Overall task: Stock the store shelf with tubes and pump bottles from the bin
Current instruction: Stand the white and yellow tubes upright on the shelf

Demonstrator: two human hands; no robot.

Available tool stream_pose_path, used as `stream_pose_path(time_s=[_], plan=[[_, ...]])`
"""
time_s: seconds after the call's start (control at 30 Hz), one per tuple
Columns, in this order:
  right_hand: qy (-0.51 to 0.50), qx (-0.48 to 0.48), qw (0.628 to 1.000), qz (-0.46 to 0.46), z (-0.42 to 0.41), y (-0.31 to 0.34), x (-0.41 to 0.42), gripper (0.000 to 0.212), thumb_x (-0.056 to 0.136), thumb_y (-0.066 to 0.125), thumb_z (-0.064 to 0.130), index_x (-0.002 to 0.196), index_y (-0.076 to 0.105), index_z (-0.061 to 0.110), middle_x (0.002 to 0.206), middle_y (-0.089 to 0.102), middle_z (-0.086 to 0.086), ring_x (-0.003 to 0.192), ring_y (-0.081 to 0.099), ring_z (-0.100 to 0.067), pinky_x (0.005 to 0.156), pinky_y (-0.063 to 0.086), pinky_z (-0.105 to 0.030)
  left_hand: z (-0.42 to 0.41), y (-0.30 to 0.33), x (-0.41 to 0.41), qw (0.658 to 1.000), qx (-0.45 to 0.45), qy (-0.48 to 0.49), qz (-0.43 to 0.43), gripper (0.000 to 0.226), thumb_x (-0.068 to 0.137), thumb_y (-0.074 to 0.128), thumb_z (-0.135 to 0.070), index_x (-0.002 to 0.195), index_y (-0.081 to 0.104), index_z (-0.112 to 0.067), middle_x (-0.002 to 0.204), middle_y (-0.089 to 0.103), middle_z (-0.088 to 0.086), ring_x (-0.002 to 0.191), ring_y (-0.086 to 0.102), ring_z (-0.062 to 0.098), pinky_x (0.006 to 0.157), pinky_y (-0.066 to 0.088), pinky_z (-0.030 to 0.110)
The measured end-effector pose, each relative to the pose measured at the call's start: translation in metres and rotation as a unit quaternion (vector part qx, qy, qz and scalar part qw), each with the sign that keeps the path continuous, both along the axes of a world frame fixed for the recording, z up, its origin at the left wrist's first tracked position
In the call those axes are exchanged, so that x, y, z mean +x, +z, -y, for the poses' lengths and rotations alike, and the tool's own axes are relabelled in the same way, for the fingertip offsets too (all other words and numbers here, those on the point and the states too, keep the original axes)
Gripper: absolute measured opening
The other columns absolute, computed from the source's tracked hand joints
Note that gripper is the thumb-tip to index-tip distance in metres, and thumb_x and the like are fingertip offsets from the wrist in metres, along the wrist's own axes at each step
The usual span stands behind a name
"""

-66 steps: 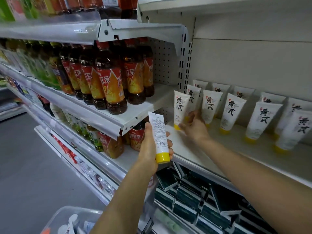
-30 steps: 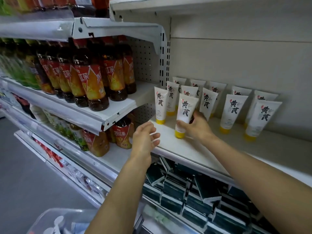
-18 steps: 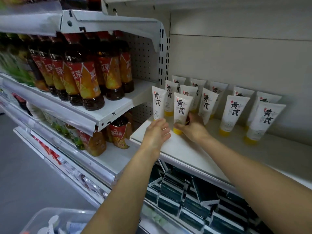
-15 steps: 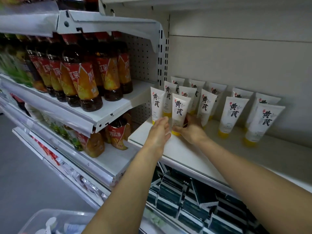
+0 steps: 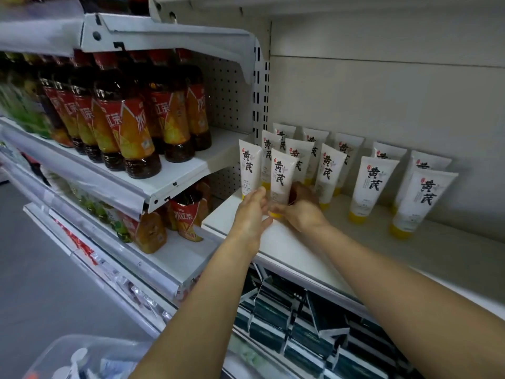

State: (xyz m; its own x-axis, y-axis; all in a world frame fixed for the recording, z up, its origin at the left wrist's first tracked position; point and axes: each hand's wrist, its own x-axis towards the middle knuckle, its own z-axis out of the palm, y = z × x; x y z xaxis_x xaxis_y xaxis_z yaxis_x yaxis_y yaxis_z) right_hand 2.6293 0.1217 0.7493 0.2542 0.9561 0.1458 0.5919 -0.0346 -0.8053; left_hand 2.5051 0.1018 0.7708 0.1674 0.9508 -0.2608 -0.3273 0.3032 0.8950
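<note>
A white tube with a yellow cap (image 5: 281, 176) stands cap-down near the front left of the white shelf (image 5: 300, 255). My right hand (image 5: 300, 209) curls round its lower part from the right. My left hand (image 5: 252, 214) reaches in from the left with straight fingers that touch the tube's base. Several identical tubes (image 5: 371, 184) stand in rows behind and to the right. The clear bin (image 5: 68, 356) with more products sits at the bottom left.
Red-labelled tea bottles (image 5: 131, 140) fill the shelf to the left, with more drinks below. Dark boxes (image 5: 314, 337) lie on the shelf underneath. A perforated upright (image 5: 259, 105) divides the two bays. Grey floor lies at the lower left.
The tube went from my left hand to my right, which stood it on the shelf. My left hand, now without a tube, has come up to touch the tube's base.
</note>
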Motion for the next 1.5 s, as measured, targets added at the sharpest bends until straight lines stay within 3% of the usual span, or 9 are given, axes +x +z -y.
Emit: stream_pose_path(time_s=[0.13, 0.4, 0.6, 0.73, 0.83, 1.03, 1.23, 1.37, 1.5], plan=[[-0.005, 0.0, 1.0, -0.011, 0.01, 0.002, -0.003, 0.05, 0.076, 0.079, 0.019, 0.115, 0.05, 0.009, 0.099, 0.058, -0.001, 0.089, 0.057, -0.017, 0.076, 0.046, -0.028, 0.006, 0.001, -0.014, 1.0, 0.002, 0.024, 0.0, 0.03, 0.1, 0.049, -0.025, 0.13, 0.049, -0.02, 0.125, 0.057, 0.005, 0.118, 0.055, 0.02, 0.096, 0.048, 0.036], [-0.072, 0.026, 0.996, -0.036, 0.036, -0.005, -0.013, 0.035, 0.091, 0.058, 0.01, 0.122, 0.042, 0.009, 0.088, 0.055, -0.002, 0.084, 0.053, -0.022, 0.073, 0.04, -0.028, 0.037, -0.004, -0.063, 0.992, 0.015, 0.102, 0.068, 0.017, 0.1, 0.05, -0.014, 0.114, 0.057, -0.009, 0.105, 0.068, 0.016, 0.097, 0.069, 0.029, 0.084, 0.058, 0.036], [-0.157, 0.11, 0.979, -0.066, 0.062, -0.008, -0.03, 0.031, 0.088, 0.048, 0.005, 0.119, 0.041, 0.007, 0.075, 0.038, 0.008, 0.074, 0.044, -0.017, 0.076, 0.043, -0.042, 0.062, -0.008, -0.091, 0.99, 0.0, 0.101, 0.095, 0.014, 0.099, 0.051, -0.016, 0.109, 0.058, -0.01, 0.102, 0.067, 0.016, 0.091, 0.069, 0.028, 0.074, 0.059, 0.034], [-0.118, 0.203, 0.969, -0.073, 0.081, -0.006, -0.068, 0.017, 0.084, 0.048, 0.01, 0.1, 0.044, 0.017, 0.075, 0.045, 0.007, 0.07, 0.048, -0.017, 0.067, 0.044, -0.043, 0.081, -0.018, -0.113, 0.985, -0.025, 0.104, 0.138, 0.02, 0.098, 0.05, -0.013, 0.115, 0.057, -0.005, 0.092, 0.066, 0.016, 0.081, 0.068, 0.027, 0.068, 0.061, 0.033], [-0.044, 0.209, 0.974, -0.073, 0.093, -0.013, -0.108, 0.017, 0.087, 0.052, 0.008, 0.099, 0.046, 0.019, 0.074, 0.048, 0.006, 0.066, 0.048, -0.014, 0.065, 0.043, -0.041, 0.093, -0.031, -0.136, 0.984, -0.047, 0.115, 0.124, 0.021, 0.099, 0.049, -0.013, 0.116, 0.056, -0.004, 0.087, 0.065, 0.015, 0.074, 0.067, 0.025, 0.063, 0.06, 0.031], [0.048, 0.145, 0.987, -0.057, 0.099, -0.055, -0.169, 0.018, 0.087, 0.053, 0.007, 0.099, 0.048, 0.019, 0.068, 0.046, 0.007, 0.062, 0.047, -0.013, 0.065, 0.046, -0.046, 0.108, -0.069, -0.2, 0.98, -0.091, 0.155, 0.081, 0.017, 0.098, 0.051, -0.017, 0.109, 0.059, -0.007, 0.087, 0.066, 0.012, 0.072, 0.065, 0.024, 0.066, 0.061, 0.033], [0.13, 0.029, 0.989, -0.058, 0.106, -0.119, -0.218, 0.015, 0.086, 0.056, 0.004, 0.097, 0.057, 0.015, 0.077, 0.056, 0.006, 0.069, 0.053, -0.009, 0.071, 0.048, -0.038, 0.127, -0.124, -0.278, 0.957, -0.156, 0.237, 0.068, 0.013, 0.095, 0.052, -0.016, 0.1, 0.062, -0.009, 0.08, 0.066, 0.007, 0.065, 0.063, 0.02, 0.062, 0.059, 0.031], [0.216, -0.064, 0.973, -0.046, 0.113, -0.167, -0.249, 0.016, 0.086, 0.057, 0.001, 0.09, 0.06, 0.016, 0.069, 0.055, 0.005, 0.059, 0.048, -0.002, 0.063, 0.044, -0.03, 0.143, -0.164, -0.322, 0.936, -0.205, 0.282, 0.051, 0.017, 0.097, 0.05, -0.019, 0.108, 0.06, -0.01, 0.09, 0.068, 0.006, 0.076, 0.064, 0.02, 0.068, 0.058, 0.03], [0.293, -0.17, 0.941, -0.023, 0.116, -0.212, -0.275, 0.021, 0.084, 0.06, 0.001, 0.088, 0.06, 0.021, 0.064, 0.052, 0.009, 0.055, 0.046, -0.003, 0.061, 0.041, -0.025, 0.154, -0.213, -0.35, 0.907, -0.269, 0.32, 0.044, 0.013, 0.097, 0.05, -0.018, 0.104, 0.059, -0.011, 0.085, 0.067, 0.005, 0.07, 0.063, 0.018, 0.066, 0.054, 0.03]])
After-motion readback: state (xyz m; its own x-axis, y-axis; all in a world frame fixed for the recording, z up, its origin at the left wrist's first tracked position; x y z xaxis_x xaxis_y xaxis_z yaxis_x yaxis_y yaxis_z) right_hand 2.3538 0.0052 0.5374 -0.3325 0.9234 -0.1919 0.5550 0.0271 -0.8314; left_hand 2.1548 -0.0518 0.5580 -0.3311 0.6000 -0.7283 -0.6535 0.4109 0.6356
